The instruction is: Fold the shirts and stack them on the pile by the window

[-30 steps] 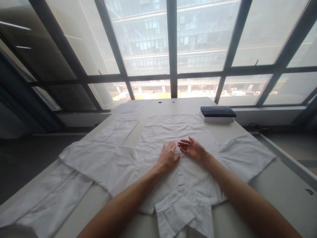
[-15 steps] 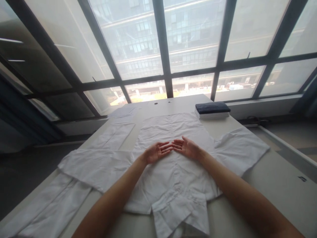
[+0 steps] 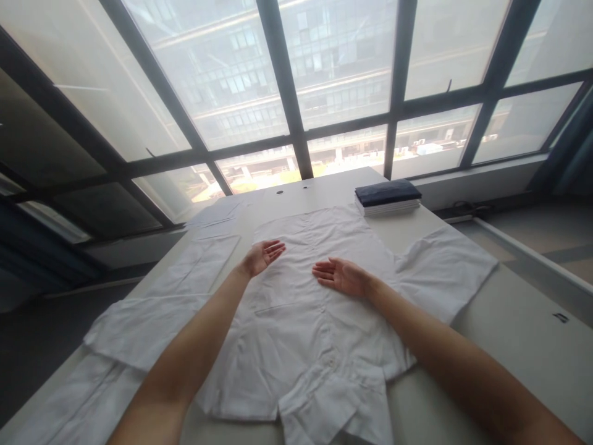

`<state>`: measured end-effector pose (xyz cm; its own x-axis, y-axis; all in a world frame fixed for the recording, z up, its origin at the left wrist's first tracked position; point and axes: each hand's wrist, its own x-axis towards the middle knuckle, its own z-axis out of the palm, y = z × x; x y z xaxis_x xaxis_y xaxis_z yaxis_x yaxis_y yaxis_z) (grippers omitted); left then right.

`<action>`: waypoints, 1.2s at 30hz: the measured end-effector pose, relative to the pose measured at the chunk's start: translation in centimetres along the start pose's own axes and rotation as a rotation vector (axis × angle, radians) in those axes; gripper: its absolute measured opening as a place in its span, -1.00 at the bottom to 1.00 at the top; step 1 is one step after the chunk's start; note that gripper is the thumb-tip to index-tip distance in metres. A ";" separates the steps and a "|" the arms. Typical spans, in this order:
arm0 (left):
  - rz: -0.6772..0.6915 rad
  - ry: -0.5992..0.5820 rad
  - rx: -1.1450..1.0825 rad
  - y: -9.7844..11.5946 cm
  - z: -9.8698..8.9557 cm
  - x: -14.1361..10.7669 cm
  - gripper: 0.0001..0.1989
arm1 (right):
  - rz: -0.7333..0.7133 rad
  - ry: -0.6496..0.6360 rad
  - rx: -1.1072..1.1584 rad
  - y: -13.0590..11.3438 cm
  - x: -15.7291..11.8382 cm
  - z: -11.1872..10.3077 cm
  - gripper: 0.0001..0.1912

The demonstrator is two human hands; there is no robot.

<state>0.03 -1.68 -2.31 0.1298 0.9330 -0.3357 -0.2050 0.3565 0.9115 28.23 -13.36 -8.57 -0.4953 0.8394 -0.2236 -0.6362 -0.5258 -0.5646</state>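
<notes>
A white button-up shirt [image 3: 287, 334] lies spread out on the table, its collar end nearest me and its front placket running away down the middle. One sleeve [image 3: 445, 272] reaches out to the right, the other to the left, partly behind my left forearm. Over the left side of the shirt is my left hand [image 3: 264, 256], palm turned up, fingers stretched and holding nothing. My right hand [image 3: 341, 276] is near the placket, palm also up, fingers extended and nothing in them. Whether either hand touches the cloth I cannot tell.
A folded dark navy cloth [image 3: 388, 193] tops a stack of white folded pieces [image 3: 391, 208] at the back right of the white table [image 3: 509, 346]. More white cloth [image 3: 189, 266] lies along the left side. Framed windows [image 3: 345, 62] rise behind the far edge.
The hands, fingertips close together before, have moved apart. My left hand went left and farther away; my right stayed close to where it was. The view has tilted and shifted slightly.
</notes>
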 end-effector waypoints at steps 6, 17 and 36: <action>-0.373 -0.788 0.321 -2.2 2.6 -0.4 -0.62 | -0.016 -0.068 -0.102 0.0 -0.4 0.3 -0.74; -0.223 -0.538 0.123 2.2 1.4 14.2 -0.66 | 0.000 0.021 -0.069 0.1 -0.7 0.9 -0.67; -0.451 -1.015 0.101 -1.2 2.6 4.9 -0.49 | 0.019 0.046 0.011 0.5 -0.7 1.0 -0.66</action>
<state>3.43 2.32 -4.42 0.9147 0.2290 -0.3330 0.1349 0.6038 0.7856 27.65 -14.35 -7.85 -0.4795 0.8348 -0.2705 -0.6336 -0.5426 -0.5515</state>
